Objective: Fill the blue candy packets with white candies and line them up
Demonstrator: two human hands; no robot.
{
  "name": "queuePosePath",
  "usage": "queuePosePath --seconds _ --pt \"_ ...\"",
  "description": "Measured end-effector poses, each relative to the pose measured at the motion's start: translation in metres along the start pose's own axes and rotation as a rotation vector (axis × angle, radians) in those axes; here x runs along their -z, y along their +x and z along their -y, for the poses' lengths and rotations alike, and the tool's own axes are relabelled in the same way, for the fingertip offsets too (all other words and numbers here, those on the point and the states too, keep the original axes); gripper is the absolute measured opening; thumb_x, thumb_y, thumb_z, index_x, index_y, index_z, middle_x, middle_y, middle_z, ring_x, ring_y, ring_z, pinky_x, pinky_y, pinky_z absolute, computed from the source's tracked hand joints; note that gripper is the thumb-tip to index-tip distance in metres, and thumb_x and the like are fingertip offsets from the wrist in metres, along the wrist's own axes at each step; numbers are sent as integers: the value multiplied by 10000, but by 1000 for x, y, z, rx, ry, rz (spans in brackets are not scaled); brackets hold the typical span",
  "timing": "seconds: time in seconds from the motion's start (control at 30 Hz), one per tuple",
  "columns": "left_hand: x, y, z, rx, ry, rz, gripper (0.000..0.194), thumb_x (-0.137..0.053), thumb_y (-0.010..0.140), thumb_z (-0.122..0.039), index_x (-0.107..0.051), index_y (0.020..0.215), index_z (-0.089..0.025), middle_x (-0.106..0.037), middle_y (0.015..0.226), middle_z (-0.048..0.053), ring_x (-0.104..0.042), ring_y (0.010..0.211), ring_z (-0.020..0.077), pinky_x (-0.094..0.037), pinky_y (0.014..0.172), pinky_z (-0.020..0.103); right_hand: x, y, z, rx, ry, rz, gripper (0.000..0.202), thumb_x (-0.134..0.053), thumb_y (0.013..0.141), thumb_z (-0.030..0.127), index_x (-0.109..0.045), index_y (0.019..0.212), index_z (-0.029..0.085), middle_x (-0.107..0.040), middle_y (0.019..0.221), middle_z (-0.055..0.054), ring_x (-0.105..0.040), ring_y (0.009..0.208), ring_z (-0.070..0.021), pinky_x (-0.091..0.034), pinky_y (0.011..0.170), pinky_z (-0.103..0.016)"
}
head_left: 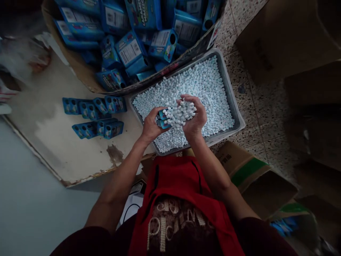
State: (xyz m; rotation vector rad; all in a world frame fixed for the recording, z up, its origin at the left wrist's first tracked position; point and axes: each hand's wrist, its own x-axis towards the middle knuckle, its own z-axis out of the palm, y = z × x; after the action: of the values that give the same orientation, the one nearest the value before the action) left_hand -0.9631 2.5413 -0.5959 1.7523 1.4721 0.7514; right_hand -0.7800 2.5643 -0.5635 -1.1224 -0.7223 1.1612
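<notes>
Over a grey tray full of small white and pale blue pellets, both hands are close together. My left hand is wrapped round two small blue boxes, whose ends face right. A heap of pellets lies in my cupped right hand and reaches across to those boxes. More small blue boxes stand in two groups on the worn pale table, left of the tray.
A large carton filled with blue packages sits behind the tray and the small boxes. Cardboard boxes lie at the right, on and beside the speckled floor. A plastic bag is at the far left.
</notes>
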Motion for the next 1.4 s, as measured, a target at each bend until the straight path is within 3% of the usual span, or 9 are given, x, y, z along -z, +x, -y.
queuePosePath --seconds 0.2,0.43,0.7,0.77,0.87,0.97,1.03,1.27,1.4 --pt "1 -1 0 -11 -5 -43 639 -863 717 -218 -615 1304 -261 -748 1282 56 -729 1191 276 -588 1045 395 -7 -1 6 70 -23 143 541 -317 1093 669 -682 1023 276 -712 1059 -59 -736 1008 -230 -637 1012 -498" --pt "3 8 9 -112 27 -136 617 -848 703 -168 -627 1274 -248 -726 1213 62 -715 1154 278 -575 1012 393 -22 1 11 131 -79 189 558 -410 1043 739 -684 981 258 -707 1024 -75 -724 1036 -256 -611 1060 -502" --pt "3 18 14 -69 -116 -13 708 -911 705 -313 -563 1320 -256 -725 1331 69 -715 1232 276 -574 1073 394 -21 -22 10 304 -129 328 455 -452 1121 574 -802 1013 303 -792 1136 -16 -713 1246 -259 -487 1248 -552" --pt "10 14 18 7 -107 11 738 -920 693 -315 -558 1333 -256 -730 1330 67 -726 1203 273 -586 1062 392 -4 -3 9 307 -237 259 475 -429 1131 592 -797 999 321 -796 1129 -5 -722 1232 -254 -499 1241 -553" --pt "27 4 25 54 5 34 758 -937 673 -297 -586 1344 -266 -731 1344 59 -725 1188 286 -592 1065 410 28 61 -11 343 -559 141 428 -558 1080 648 -801 1002 305 -779 1122 -28 -689 1188 -246 -478 1249 -551" --pt "41 -1 31 74 172 1 742 -950 609 -254 -630 1279 -259 -736 1288 68 -711 1182 338 -593 1062 460 48 126 -51 386 -838 359 553 -665 971 772 -802 1136 262 -739 1345 -65 -575 1365 -280 -365 1322 -603" --pt "40 4 34 90 294 1 713 -946 549 -203 -653 1198 -244 -738 1206 86 -702 1146 382 -594 1041 512 49 145 -76 376 -916 485 636 -648 947 830 -782 1177 252 -715 1386 -74 -561 1398 -302 -356 1331 -615" --pt "-9 45 26 75 454 13 609 -950 471 -145 -673 1006 -237 -739 1028 101 -705 1014 437 -603 936 606 20 85 -104 282 -719 354 652 -605 917 887 -777 971 260 -755 1116 -68 -658 1190 -281 -485 1238 -537" --pt "-5 46 8 36 386 9 647 -982 514 -211 -677 1083 -251 -753 1063 83 -721 1035 400 -609 947 549 3 44 -88 133 -465 172 524 -673 937 762 -759 846 253 -752 886 -27 -677 918 -214 -582 1001 -420"
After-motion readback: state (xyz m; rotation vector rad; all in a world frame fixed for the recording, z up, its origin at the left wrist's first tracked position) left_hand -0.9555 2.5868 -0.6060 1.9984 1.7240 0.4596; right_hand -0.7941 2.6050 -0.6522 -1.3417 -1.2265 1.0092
